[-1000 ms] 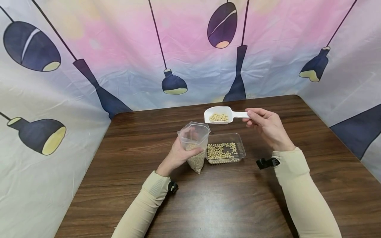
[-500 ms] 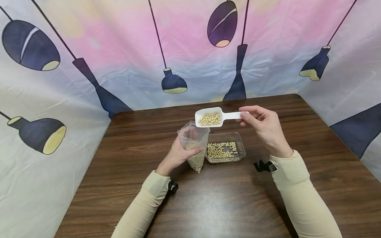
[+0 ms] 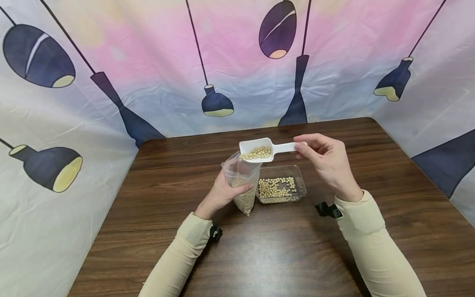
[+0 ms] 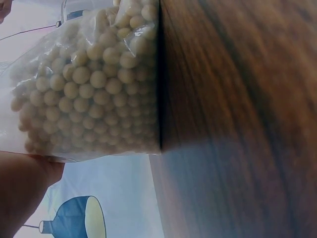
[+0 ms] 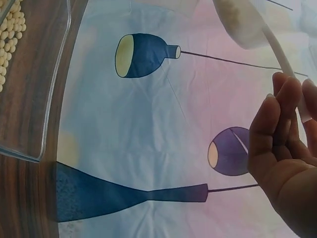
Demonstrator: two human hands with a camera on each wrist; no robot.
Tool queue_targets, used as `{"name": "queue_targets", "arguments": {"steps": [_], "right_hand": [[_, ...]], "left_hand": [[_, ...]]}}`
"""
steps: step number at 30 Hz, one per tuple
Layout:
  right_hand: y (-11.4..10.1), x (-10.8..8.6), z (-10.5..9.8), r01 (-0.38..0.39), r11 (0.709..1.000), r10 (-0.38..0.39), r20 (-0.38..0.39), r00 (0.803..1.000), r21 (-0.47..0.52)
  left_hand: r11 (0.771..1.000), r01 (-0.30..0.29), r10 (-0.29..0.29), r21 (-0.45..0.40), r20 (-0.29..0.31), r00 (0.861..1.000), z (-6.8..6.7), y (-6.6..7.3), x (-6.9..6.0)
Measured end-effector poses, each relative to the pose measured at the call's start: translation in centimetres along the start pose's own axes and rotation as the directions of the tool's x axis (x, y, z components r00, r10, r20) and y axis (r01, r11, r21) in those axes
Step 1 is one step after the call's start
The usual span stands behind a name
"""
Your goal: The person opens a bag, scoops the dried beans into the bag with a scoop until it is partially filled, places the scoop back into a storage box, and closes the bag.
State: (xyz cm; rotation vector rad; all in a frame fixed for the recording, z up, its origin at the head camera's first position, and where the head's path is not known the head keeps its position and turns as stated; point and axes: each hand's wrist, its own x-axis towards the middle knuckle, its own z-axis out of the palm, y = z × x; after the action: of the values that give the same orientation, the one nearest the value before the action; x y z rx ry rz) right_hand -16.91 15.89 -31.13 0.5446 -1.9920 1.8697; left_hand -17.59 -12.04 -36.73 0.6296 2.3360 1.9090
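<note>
My left hand (image 3: 224, 192) grips a clear plastic bag (image 3: 250, 175) from its left side, holding it upright on the table with its mouth spread. Pale round beans (image 4: 91, 89) fill the lower part of the bag. Between thumb and fingers my right hand (image 3: 330, 163) pinches the handle of a white scoop (image 3: 268, 144). The scoop's bowl is over the bag's mouth, tilted down to the left, with beans gathered at its lower lip. In the right wrist view the scoop (image 5: 242, 25) shows from below, its contents only dimly visible through the wall.
Just right of the bag stands a clear plastic box (image 3: 300, 181) with a layer of the same beans in it. All this is on a dark wood table (image 3: 252, 255). A printed cloth (image 3: 159, 95) with lamp pictures hangs behind and at both sides.
My right hand has moved left, bringing the scoop from right of the bag to over its mouth, and has tipped it. The left hand and the bag have stayed in place.
</note>
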Motion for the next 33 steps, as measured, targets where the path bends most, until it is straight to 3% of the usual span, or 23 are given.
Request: {"name": "queue_targets", "arguments": {"steps": [5,11,15,18,21,23,26,29,31,33], "right_hand": [[-0.3,-0.1,0.2,0.040,0.996,-0.041,-0.019,0.999,-0.078],[-2.0,-0.5,0.7,0.072,0.994,-0.072,-0.001,0.997,-0.084],[-3.6,-1.0,1.3,0.156,0.981,-0.158,-0.013,0.987,-0.118],[-3.7,-0.9,1.2,0.243,0.953,-0.261,-0.083,0.962,-0.181],[-2.7,-0.6,0.6,0.297,0.892,-0.362,-0.146,0.920,-0.340],[-1.8,-0.4,0.0,0.293,0.833,-0.398,-0.142,0.906,-0.469],[-0.7,-0.3,-0.4,0.255,0.726,-0.364,-0.043,0.930,-0.639],[0.2,-0.4,-0.3,0.221,0.633,-0.239,0.084,0.967,-0.742],[0.7,-0.5,0.0,0.223,0.575,-0.157,0.161,0.974,-0.787],[0.9,-0.6,0.4,0.231,0.542,-0.095,0.213,0.972,-0.808]], "left_hand": [[1.000,0.003,-0.003,0.018,-0.001,1.000,-0.1,0.1,0.0],[1.000,0.012,-0.012,0.025,0.000,1.000,-0.1,0.1,0.0],[0.999,-0.003,0.003,0.032,-0.001,1.000,-0.2,-1.5,0.3],[0.999,-0.029,0.029,0.037,-0.005,1.000,-0.3,-2.9,0.7],[0.998,-0.052,0.052,0.041,-0.005,0.999,-0.3,-3.2,0.8],[0.997,-0.059,0.059,0.042,-0.006,0.998,-0.3,-3.2,0.8],[0.997,-0.063,0.063,0.048,-0.010,0.998,-0.3,-3.3,0.8],[0.996,-0.065,0.066,0.053,-0.011,0.998,-0.3,-3.3,0.7],[0.996,-0.068,0.068,0.055,-0.011,0.998,-0.3,-3.4,0.7],[0.996,-0.072,0.072,0.053,-0.009,0.997,-0.3,-3.3,0.7]]}}
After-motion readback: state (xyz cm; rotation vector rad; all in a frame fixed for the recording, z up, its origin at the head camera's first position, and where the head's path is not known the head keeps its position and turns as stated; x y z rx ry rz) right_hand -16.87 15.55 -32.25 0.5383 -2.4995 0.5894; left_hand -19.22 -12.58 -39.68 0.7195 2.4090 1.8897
